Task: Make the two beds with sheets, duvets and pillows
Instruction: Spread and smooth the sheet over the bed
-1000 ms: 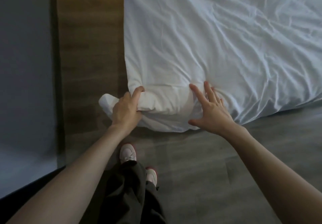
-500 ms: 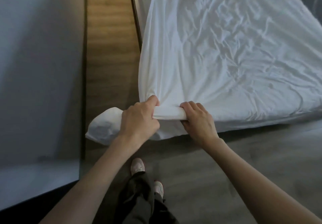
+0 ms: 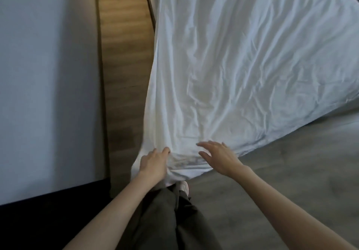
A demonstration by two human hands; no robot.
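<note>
A wrinkled white sheet [image 3: 242, 70] lies spread over the right-hand bed, and its near corner is pulled toward me off the bed's foot. My left hand [image 3: 153, 164] grips that corner, with the cloth bunched under its curled fingers. My right hand [image 3: 217, 156] hovers just to the right with fingers spread, over or lightly on the sheet's near edge. The second bed [image 3: 46, 78] is a plain pale surface on the left, with a dark base below it.
A strip of wooden floor [image 3: 124, 59] runs between the two beds. Grey floor [image 3: 281, 172] stretches at the foot of the right bed. My dark trousers [image 3: 165, 216] and one white shoe [image 3: 183, 187] stand just under the sheet corner.
My right hand has let go of the sheet's edge and its fingers have spread. My left hand has kept its hold while the corner is drawn nearer to me. The loose bundle at the left is gone.
</note>
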